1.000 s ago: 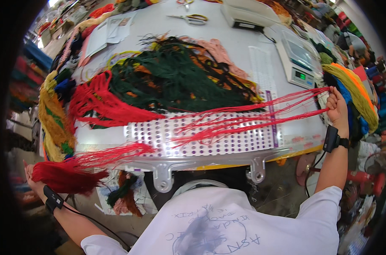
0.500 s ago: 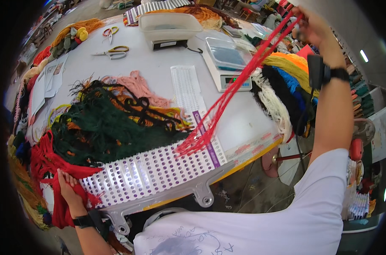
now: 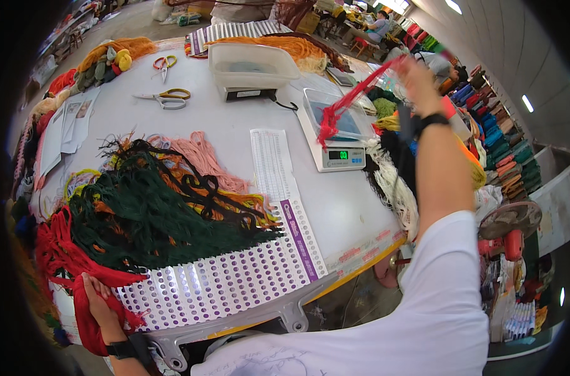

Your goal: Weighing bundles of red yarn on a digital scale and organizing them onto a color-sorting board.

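Observation:
My left hand (image 3: 100, 304) is closed on a thick hank of red thread (image 3: 87, 319) at the table's near left corner. Raised at the upper right, my right hand (image 3: 418, 84), blurred by motion, grips a thin bunch of red threads (image 3: 344, 113). The bunch's lower end hangs over the lit digital scale (image 3: 339, 161) and its clear tray. Dark green thread (image 3: 166, 207), with black, orange and pink thread (image 3: 203, 160) around it, lies heaped in the middle. It partly covers a white card with rows of punched holes (image 3: 222, 288) along the near edge.
Two pairs of scissors (image 3: 172, 97) lie toward the back left. A translucent bin (image 3: 253, 66) sits behind the heap. White thread (image 3: 395, 194) and black hanks drape over the right edge. A fan (image 3: 511, 219) stands at the right. People sit farther off.
My right hand has moved left and down. The red bunch it holds has swung off the punched card to above the scale. My left hand stays on the red hank.

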`<state>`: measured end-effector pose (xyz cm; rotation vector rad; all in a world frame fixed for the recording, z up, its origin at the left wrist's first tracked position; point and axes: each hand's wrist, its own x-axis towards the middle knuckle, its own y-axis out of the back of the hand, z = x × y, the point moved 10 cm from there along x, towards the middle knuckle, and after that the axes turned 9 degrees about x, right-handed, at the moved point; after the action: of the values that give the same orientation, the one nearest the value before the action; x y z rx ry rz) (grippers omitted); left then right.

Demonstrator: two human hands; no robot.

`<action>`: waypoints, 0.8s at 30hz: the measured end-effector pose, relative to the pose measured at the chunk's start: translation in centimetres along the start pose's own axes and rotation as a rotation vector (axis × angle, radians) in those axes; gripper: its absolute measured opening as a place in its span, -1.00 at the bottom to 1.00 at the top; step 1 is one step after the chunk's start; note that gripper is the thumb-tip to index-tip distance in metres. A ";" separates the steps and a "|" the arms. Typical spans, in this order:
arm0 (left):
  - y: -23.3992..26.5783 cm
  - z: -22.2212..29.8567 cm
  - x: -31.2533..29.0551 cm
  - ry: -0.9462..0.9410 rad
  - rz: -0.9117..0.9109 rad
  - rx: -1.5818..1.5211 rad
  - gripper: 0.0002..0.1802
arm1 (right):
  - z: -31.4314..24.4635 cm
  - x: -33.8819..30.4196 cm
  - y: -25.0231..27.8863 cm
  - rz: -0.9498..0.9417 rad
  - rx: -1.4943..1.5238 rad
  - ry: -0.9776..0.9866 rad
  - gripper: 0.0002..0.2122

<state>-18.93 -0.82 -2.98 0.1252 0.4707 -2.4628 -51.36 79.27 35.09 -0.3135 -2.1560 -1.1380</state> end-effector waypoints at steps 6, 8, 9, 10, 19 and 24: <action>-0.7 0.4 -0.4 0.011 -0.034 0.046 -0.74 | 11.1 -27.1 -14.6 0.247 0.976 -1.193 -0.77; -0.9 0.6 -0.7 0.009 0.004 0.064 -0.73 | 9.7 -31.3 -14.0 0.598 1.022 -1.403 -0.60; -1.5 0.6 -0.9 0.016 -0.011 0.068 -0.73 | 10.0 -32.4 -13.3 0.628 1.050 -1.411 -0.52; -1.8 0.7 -1.0 0.016 0.001 0.057 -0.72 | 10.4 -33.2 -12.6 0.644 1.042 -1.415 -0.52; -1.7 0.6 -0.6 0.001 -0.018 0.068 -0.71 | 10.9 -30.4 -11.6 0.452 0.770 -1.240 -0.66; -1.5 0.5 -0.7 0.014 -0.004 0.075 -0.71 | 10.7 -29.4 -12.0 0.389 0.685 -1.232 -0.62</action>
<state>-19.26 0.46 -1.91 0.1721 0.3844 -2.4862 -40.06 83.48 3.80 -1.2651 -3.0871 0.2048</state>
